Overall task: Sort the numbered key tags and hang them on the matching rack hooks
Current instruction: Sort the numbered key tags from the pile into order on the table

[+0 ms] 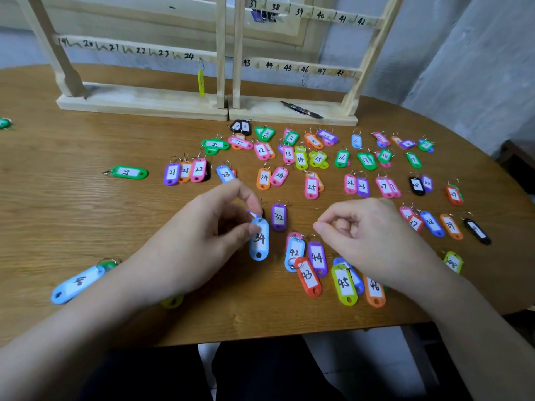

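My left hand [208, 227] pinches the ring end of a light blue tag marked 34 [259, 241], which hangs just above the wooden table [86, 204]. My right hand [364, 235] hovers to its right with fingers curled, thumb against forefinger, and I see nothing in it. A purple tag 32 [278, 217] lies between the hands. Several coloured numbered tags lie in rows across the table. Two wooden racks [139, 53] with numbered hooks stand at the back; a yellow tag [201, 82] hangs under hook 24.
A black marker pen [301, 109] lies on the right rack's base. Tags 42 to 46 [318, 270] cluster under my right wrist. A light blue tag [76, 283] lies by my left forearm, a green one [128, 172] off to the left. The table's front edge is near my body.
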Demonstrator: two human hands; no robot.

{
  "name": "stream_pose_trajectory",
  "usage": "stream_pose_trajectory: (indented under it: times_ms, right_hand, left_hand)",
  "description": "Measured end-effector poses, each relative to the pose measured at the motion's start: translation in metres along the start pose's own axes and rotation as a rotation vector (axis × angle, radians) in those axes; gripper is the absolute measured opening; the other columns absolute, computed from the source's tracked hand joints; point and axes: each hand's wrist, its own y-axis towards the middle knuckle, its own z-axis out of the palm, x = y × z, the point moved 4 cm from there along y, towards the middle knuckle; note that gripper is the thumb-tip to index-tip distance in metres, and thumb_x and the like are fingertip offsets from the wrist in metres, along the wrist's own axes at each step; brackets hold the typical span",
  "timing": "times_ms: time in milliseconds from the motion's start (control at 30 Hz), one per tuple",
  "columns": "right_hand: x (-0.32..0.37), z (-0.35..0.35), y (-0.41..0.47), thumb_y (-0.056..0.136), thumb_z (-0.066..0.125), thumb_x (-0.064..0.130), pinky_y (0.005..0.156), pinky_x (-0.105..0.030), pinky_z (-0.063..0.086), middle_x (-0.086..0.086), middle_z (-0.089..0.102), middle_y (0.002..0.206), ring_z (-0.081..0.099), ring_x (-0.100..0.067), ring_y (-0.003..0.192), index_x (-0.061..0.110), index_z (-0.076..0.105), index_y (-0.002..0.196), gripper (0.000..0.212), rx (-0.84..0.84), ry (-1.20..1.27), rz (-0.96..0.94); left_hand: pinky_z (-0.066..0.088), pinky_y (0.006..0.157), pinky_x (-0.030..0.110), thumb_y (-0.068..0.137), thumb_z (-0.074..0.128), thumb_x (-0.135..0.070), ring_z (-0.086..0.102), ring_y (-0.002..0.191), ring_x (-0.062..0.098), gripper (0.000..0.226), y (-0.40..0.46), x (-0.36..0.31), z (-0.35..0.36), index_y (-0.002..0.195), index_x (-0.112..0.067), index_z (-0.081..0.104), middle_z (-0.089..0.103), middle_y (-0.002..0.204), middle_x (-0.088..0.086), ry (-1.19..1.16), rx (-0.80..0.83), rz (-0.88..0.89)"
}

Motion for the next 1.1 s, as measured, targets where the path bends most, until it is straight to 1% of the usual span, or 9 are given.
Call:
stream_pose_trajectory:
  times_ms: [67,133,267,400,567,833,933,967,1100]
  right_hand:
    - [0.003,-0.001,0.0,0.094,0.067,0.027,0.056,-0.019,0.038,-0.01,0.051,0.055,0.044,-0.014,0.048,0.022,0.07,0.073,0.022,-0.031,0.032,-0.028]
    - [0.006,-0.001,0.002,0.094,0.067,0.026,0.054,-0.018,0.035,-0.008,0.048,0.052,0.04,-0.011,0.046,0.021,0.069,0.071,0.024,-0.062,0.047,-0.051]
    - [0.008,-0.003,0.004,0.094,0.066,0.024,0.054,-0.013,0.036,-0.009,0.047,0.051,0.039,-0.011,0.046,0.019,0.069,0.07,0.025,-0.088,0.069,-0.077]
    - [0.011,-0.003,0.007,0.094,0.066,0.024,0.052,-0.012,0.036,-0.01,0.049,0.053,0.039,-0.01,0.045,0.019,0.07,0.072,0.024,-0.087,0.089,-0.089]
    - [0.008,-0.004,0.015,0.096,0.064,0.026,0.049,-0.017,0.036,-0.013,0.053,0.06,0.043,-0.014,0.049,0.017,0.071,0.076,0.023,-0.086,0.156,-0.06]
    - [-0.003,-0.018,0.017,0.096,0.062,0.022,0.047,-0.021,0.034,-0.007,0.056,0.057,0.046,-0.006,0.046,0.021,0.07,0.075,0.022,-0.188,0.236,-0.043]
    - [-0.013,-0.026,0.013,0.096,0.063,0.021,0.055,-0.04,0.042,-0.013,0.06,0.061,0.053,-0.025,0.055,0.022,0.072,0.075,0.022,-0.262,0.272,-0.033]
    - [-0.019,-0.031,0.012,0.096,0.064,0.02,0.057,-0.041,0.044,-0.015,0.061,0.063,0.055,-0.03,0.059,0.022,0.072,0.076,0.022,-0.299,0.287,-0.024]
    - [-0.038,-0.049,0.004,0.097,0.065,0.017,0.051,-0.025,0.037,-0.015,0.059,0.061,0.049,-0.011,0.053,0.017,0.072,0.075,0.023,-0.392,0.355,0.028]
  left_hand:
    - [0.047,0.071,0.041,0.097,0.064,-0.012,0.056,0.074,0.032,0.027,-0.001,-0.001,-0.003,0.111,-0.032,0.054,0.07,0.082,0.001,-0.034,-0.012,-0.009]
    - [0.047,0.068,0.033,0.096,0.065,-0.013,0.057,0.07,0.022,0.028,-0.003,-0.003,-0.007,0.113,-0.035,0.059,0.07,0.081,-0.001,-0.004,-0.018,0.0]
    - [0.054,0.075,0.041,0.094,0.069,-0.014,0.067,0.078,0.022,0.012,-0.004,-0.005,-0.012,0.094,-0.026,0.071,0.074,0.084,-0.003,0.067,-0.029,-0.008]
    - [0.046,0.061,0.014,0.093,0.069,-0.013,0.061,0.065,0.001,0.011,-0.002,-0.01,-0.02,0.087,-0.022,0.07,0.075,0.078,-0.009,0.095,-0.051,-0.043]
    - [0.053,0.068,0.029,0.092,0.071,-0.015,0.066,0.069,0.008,0.007,0.014,-0.015,-0.041,0.086,-0.018,0.068,0.076,0.08,-0.002,0.059,-0.09,-0.087]
    - [0.043,0.064,0.013,0.092,0.072,-0.018,0.06,0.066,-0.003,0.008,0.075,-0.032,-0.021,0.085,-0.016,0.07,0.072,0.072,-0.009,0.148,0.049,-0.063]
    - [0.04,0.063,0.007,0.091,0.073,-0.019,0.06,0.066,-0.007,0.009,0.091,-0.035,-0.003,0.083,-0.02,0.072,0.071,0.072,-0.012,0.194,0.092,-0.052]
    - [0.04,0.062,0.008,0.091,0.073,-0.019,0.059,0.066,-0.006,0.008,0.096,-0.036,0.004,0.083,-0.019,0.073,0.071,0.073,-0.011,0.197,0.109,-0.053]
    - [0.045,0.062,0.014,0.091,0.073,-0.02,0.061,0.07,0.001,0.007,0.112,-0.037,0.026,0.087,-0.014,0.074,0.073,0.081,-0.002,0.228,0.174,-0.058]
